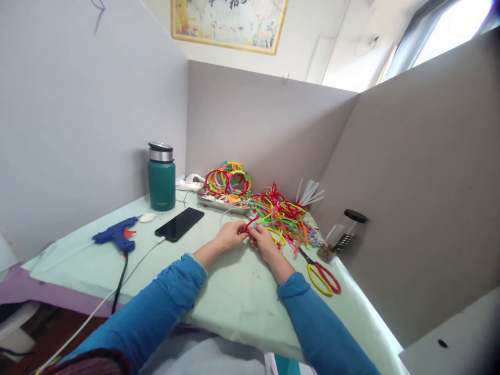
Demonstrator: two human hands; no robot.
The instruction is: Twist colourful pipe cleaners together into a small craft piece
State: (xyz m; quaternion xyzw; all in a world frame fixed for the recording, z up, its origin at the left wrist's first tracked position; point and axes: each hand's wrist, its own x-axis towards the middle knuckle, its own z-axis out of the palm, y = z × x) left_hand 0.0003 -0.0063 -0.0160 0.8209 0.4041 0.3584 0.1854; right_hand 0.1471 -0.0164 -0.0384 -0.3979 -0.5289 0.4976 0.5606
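Observation:
A short red pipe cleaner (252, 222) is pinched between my two hands over the middle of the table. My left hand (233, 234) closes its fingertips on it from the left. From the right, my right hand (262, 239) grips it with thumb and fingers, the fingertips of both hands nearly meeting. Part of the pipe cleaner is hidden by the fingers. Just beyond my right hand spreads a tangled heap of colourful pipe cleaners (281, 211). Scissors (323, 276) with one yellow and one red handle lie to the right of my right wrist.
Behind my hands, a metal tray (222, 204) holds small pieces and several coloured rings (228, 181). Leftward are a phone (179, 224) on a white cable, a blue glue gun (116, 234) and a green bottle (161, 179). A clear jar (344, 234) and white sticks (310, 192) stand right.

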